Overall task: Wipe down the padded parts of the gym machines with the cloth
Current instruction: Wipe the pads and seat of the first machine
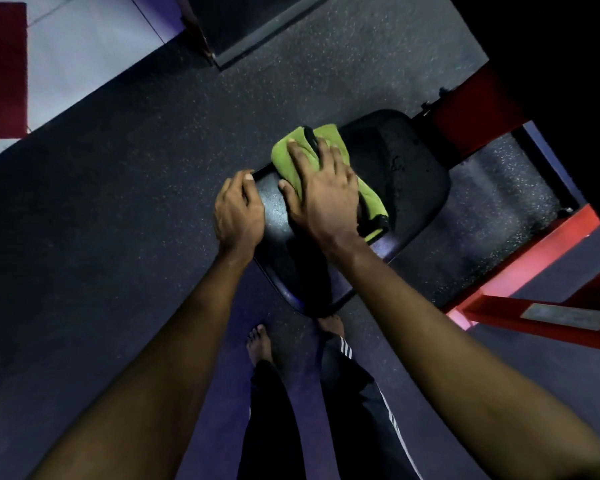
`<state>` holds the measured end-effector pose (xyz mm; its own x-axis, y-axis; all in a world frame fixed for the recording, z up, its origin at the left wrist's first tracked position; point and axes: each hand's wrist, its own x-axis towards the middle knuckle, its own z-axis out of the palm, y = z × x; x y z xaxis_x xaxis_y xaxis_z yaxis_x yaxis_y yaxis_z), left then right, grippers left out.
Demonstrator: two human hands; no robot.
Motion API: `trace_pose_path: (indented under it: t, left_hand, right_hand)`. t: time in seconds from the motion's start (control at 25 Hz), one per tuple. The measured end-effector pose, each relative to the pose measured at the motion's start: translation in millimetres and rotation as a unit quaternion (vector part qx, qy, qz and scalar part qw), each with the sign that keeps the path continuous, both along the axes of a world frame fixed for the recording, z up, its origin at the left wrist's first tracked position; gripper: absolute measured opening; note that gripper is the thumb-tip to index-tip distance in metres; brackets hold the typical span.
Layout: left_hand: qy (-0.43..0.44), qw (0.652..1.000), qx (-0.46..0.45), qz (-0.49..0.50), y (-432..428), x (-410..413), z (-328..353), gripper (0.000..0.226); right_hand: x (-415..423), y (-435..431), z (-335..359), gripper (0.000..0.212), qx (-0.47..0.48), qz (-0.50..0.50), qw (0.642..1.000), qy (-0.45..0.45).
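On the black padded seat (406, 174) of a machine with a red frame (471, 109), the green cloth (284, 150) lies toward the far left side, pressed flat under the right hand (323, 188), whose fingers (300, 157) are spread, nearly straight and grasp nothing; the left hand (238, 213) curls round the seat's left edge, gripping it; speckled rubber floor (118, 202) and bare feet (258, 344) below
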<state>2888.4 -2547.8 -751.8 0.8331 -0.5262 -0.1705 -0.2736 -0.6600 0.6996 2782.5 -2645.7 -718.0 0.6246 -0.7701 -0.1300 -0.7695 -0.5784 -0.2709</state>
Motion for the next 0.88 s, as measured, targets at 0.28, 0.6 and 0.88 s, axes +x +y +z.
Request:
trace_pose_path:
  t: [0.28, 0.6, 0.88]
  left_hand:
    - [-0.068, 0.995, 0.067, -0.030, -3, -3, 5, 0.042]
    - [-0.117, 0.962, 0.128, -0.209, -47, -1, 19, 0.041]
    - [-0.146, 0.944, 0.201, -0.218, -53, -6, 20, 0.048]
  right_hand:
    - [-77, -46, -3, 0.060, 0.019, -0.104, 0.993, -0.057]
    - [-65, -7, 1, 0.066, 0.022, -0.043, 0.999, 0.009]
    - [-133, 6, -4, 0.067, 0.042, -0.128, 0.990, -0.040]
